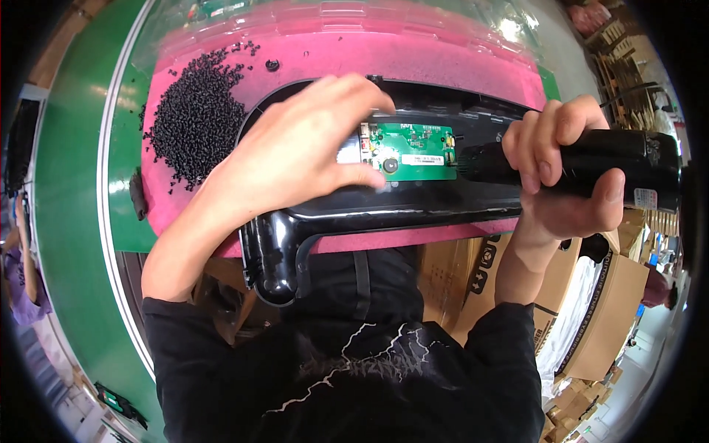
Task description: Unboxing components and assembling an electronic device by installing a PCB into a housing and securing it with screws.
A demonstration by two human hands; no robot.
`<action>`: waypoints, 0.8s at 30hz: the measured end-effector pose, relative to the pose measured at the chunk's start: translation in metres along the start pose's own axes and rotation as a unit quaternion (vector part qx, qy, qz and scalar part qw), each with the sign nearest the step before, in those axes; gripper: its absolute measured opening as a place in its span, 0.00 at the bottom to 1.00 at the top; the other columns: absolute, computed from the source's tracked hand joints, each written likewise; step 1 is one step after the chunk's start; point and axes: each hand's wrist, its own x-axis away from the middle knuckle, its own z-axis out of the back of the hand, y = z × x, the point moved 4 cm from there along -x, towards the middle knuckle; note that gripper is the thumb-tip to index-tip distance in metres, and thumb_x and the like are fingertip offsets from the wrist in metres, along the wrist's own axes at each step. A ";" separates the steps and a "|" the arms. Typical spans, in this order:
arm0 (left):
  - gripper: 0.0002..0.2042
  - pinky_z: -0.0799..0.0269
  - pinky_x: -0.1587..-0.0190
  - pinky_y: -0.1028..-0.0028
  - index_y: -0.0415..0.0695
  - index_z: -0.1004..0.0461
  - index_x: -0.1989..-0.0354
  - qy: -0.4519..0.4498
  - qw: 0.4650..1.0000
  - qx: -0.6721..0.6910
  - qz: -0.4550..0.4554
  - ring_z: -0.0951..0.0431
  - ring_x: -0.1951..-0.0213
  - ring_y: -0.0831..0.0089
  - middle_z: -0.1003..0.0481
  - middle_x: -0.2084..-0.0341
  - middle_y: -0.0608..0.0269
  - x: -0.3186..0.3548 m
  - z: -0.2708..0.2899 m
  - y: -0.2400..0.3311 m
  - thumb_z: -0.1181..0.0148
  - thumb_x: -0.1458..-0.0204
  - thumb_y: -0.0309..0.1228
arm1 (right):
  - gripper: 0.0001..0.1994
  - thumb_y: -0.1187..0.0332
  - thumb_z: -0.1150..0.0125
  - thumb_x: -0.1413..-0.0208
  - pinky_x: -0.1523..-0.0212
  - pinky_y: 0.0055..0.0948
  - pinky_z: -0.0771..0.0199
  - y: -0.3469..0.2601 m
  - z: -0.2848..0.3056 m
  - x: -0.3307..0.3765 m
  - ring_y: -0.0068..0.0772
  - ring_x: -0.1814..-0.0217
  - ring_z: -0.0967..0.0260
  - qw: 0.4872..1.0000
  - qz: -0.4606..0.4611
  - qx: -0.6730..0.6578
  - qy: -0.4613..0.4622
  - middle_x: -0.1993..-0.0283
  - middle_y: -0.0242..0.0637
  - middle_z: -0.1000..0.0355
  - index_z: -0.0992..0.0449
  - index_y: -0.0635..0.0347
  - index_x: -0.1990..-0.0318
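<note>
Fingers of left hand point(310, 144): spread; thumb and forefinger are curved around a gap at the left end of the board. Nothing is seen pinched; whether the board is touched cannot be told.
Fingers of right hand point(550, 162): wrapped over a black electric screwdriver point(628, 166), with the thumb laid along its near side. By this grip the tool is probably kept steady and nearly level.
Screwdriver nose: directed leftward, just beside the right edge of the board; contact cannot be judged.
Green circuit board point(410, 139): placed inside the hollow of a glossy black plastic housing point(413, 203), between both hands.
Housing: laid with its hollow upward, presumably so that the board can be reached.
Pink mat point(325, 55): spread beneath the housing, perhaps for protection of its gloss.
Small black screws point(196, 122): heaped on the mat beyond the left forearm, likely for easy picking.
Clear plastic tray point(295, 18): seen at the far edge.
</note>
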 end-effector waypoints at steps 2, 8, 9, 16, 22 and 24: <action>0.23 0.35 0.68 0.78 0.43 0.30 0.61 0.090 0.995 0.032 0.036 0.30 0.68 0.77 0.28 0.67 0.67 0.003 0.016 -0.001 0.27 0.68 0.31 | 0.22 0.51 0.47 0.49 0.82 0.21 0.47 0.005 -0.005 -0.003 0.21 0.84 0.48 1.000 -0.003 -0.012 -0.026 0.82 0.31 0.41 0.36 0.64 0.65; 0.18 0.34 0.61 0.72 0.37 0.32 0.60 0.313 0.941 -0.022 -0.124 0.31 0.62 0.71 0.31 0.61 0.58 0.033 0.091 0.038 0.34 0.60 0.22 | 0.24 0.45 0.49 0.50 0.81 0.21 0.48 0.009 -0.011 0.001 0.17 0.86 0.49 0.989 -0.018 0.141 0.032 0.82 0.25 0.41 0.34 0.62 0.64; 0.16 0.33 0.56 0.66 0.36 0.33 0.58 0.268 0.936 -0.111 -0.201 0.32 0.59 0.67 0.32 0.59 0.55 0.050 0.103 0.041 0.37 0.57 0.23 | 0.24 0.45 0.49 0.50 0.81 0.21 0.48 0.006 -0.011 0.001 0.17 0.86 0.49 0.989 -0.013 0.142 0.033 0.82 0.25 0.41 0.34 0.62 0.64; 0.16 0.34 0.55 0.65 0.37 0.33 0.58 0.297 0.919 -0.165 -0.200 0.32 0.58 0.65 0.32 0.59 0.55 0.059 0.132 0.070 0.38 0.56 0.23 | 0.17 0.56 0.46 0.46 0.69 0.25 0.37 0.002 0.022 -0.026 0.24 0.81 0.43 0.990 -0.103 -0.046 0.089 0.80 0.32 0.37 0.31 0.63 0.62; 0.15 0.35 0.53 0.63 0.37 0.33 0.58 0.399 0.790 -0.307 -0.351 0.33 0.57 0.64 0.32 0.59 0.54 0.026 0.215 0.097 0.39 0.56 0.23 | 0.06 0.68 0.47 0.44 0.55 0.33 0.30 -0.013 0.059 -0.055 0.30 0.63 0.35 0.938 -0.126 -0.160 0.279 0.66 0.33 0.34 0.33 0.59 0.63; 0.15 0.35 0.53 0.63 0.37 0.33 0.58 0.459 0.696 -0.360 -0.418 0.33 0.57 0.64 0.32 0.59 0.54 0.022 0.251 0.127 0.39 0.55 0.23 | 0.10 0.63 0.46 0.45 0.67 0.34 0.27 -0.009 0.079 -0.051 0.30 0.64 0.31 0.932 -0.112 -0.142 0.314 0.64 0.33 0.30 0.32 0.56 0.59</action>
